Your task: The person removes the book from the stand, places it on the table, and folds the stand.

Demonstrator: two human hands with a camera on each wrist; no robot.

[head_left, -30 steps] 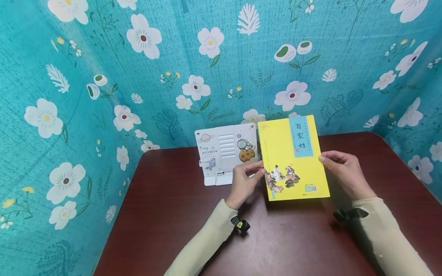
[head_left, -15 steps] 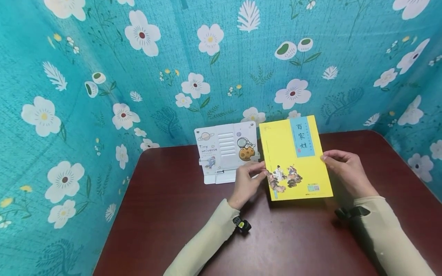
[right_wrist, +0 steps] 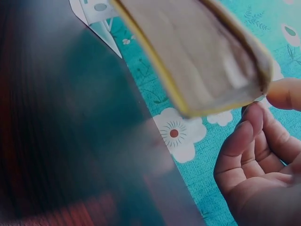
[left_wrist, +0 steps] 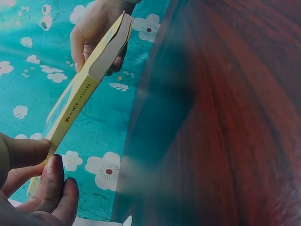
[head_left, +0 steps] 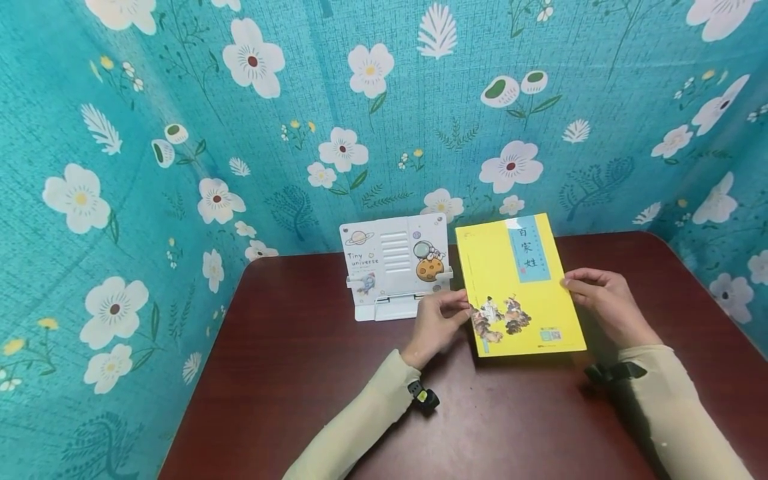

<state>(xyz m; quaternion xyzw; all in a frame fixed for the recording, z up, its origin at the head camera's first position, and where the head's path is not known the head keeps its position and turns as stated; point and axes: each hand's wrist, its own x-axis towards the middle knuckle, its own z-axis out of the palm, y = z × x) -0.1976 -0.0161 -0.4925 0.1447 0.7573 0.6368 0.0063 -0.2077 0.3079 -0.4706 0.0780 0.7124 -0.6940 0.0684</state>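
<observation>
A yellow book (head_left: 510, 293) with a blue title strip is held up above the table between both hands, its front cover facing the head camera. My left hand (head_left: 437, 327) pinches the spine edge, thumb on one side and fingers on the other, as the left wrist view shows the spine (left_wrist: 75, 103). On the opposite edge, my right hand (head_left: 609, 303) pinches the book between thumb and fingers. The page edges (right_wrist: 197, 56) fill the top of the right wrist view. Just left of the book stands a white book stand (head_left: 393, 267) with astronaut and planet pictures.
The dark red-brown table (head_left: 288, 373) has rounded back corners. Behind it and at the sides hangs a teal flowered cloth (head_left: 384, 100). The book stand is upright near the back edge, close to my left hand.
Both hands have moved the book slightly right and lower in the head view, and its top now leans further back. The grip on it stays the same, and the stand has not moved.
</observation>
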